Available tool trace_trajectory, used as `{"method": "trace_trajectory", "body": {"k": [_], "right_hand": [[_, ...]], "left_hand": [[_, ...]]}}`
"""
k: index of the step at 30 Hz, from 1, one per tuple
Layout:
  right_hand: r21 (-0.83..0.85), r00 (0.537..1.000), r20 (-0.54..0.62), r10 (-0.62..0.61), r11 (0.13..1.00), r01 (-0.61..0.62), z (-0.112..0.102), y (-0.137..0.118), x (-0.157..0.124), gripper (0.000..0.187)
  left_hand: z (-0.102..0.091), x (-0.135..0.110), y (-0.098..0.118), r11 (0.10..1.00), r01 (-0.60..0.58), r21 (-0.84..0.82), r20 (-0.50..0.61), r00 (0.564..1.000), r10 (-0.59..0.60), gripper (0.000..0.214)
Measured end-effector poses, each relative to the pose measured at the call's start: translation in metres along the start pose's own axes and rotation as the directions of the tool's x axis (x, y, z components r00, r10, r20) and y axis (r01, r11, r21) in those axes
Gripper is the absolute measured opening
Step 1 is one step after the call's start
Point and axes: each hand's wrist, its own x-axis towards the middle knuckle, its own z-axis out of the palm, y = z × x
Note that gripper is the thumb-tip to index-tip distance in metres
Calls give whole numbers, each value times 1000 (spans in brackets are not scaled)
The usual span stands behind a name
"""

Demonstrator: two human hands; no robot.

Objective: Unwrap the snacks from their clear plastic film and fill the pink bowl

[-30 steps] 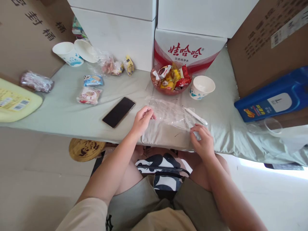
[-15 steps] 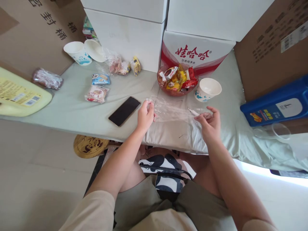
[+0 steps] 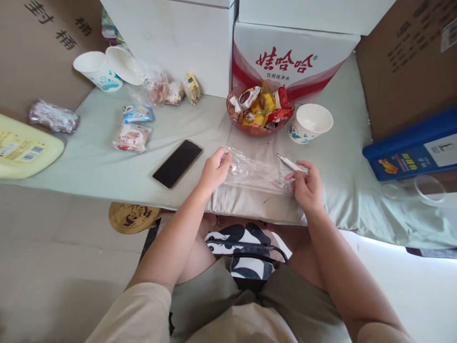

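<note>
A clear plastic bag (image 3: 253,172) is stretched sideways, low over the cloth in front of me. My left hand (image 3: 214,167) pinches its left end between closed fingers. At the other end, my right hand (image 3: 307,188) has its fingers closed on the gathered plastic. A slim white pen-like stick (image 3: 290,163) with a grey tip points up and left beside the right fingers. Its rear end is hidden by them, and whether they grip it I cannot tell. A black phone (image 3: 177,163) lies left of my left hand.
Behind the bag stand a reddish glass bowl (image 3: 232,121) of wrapped snacks and a paper cup (image 3: 310,125). Wrapped snacks (image 3: 132,138) and two tipped paper cups (image 3: 98,71) sit at left. A yellow jug (image 3: 28,150) and a blue container (image 3: 410,155) flank the pale cloth (image 3: 353,190).
My view has shifted slightly. The right hand has moved a little down, showing more of the white stick, and the bag hangs lower. Both hands keep their hold on the bag.
</note>
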Motion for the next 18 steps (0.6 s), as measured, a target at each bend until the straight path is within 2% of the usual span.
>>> {"method": "trace_trajectory", "body": {"k": [2,5,11,14,18], "right_hand": [[-104,997,68,-47,993,54,-4,4,-1,25],[-223,985,108,-133,962,155,-8,12,-1,29],[-247,974,97,-204,943,222,-9,20,0,30],[-262,977,40,-208,942,211,-9,17,0,28],[-219,955,-160,-250,952,213,-8,8,-4,25]], "left_hand": [[1,-1,-1,997,-33,63,76,997,28,20],[2,-2,-1,985,-81,152,106,992,66,20],[1,-5,5,978,-74,195,94,994,57,22],[2,-6,5,986,-77,151,63,996,68,22],[2,-3,1,992,-101,80,-26,994,103,18]]}}
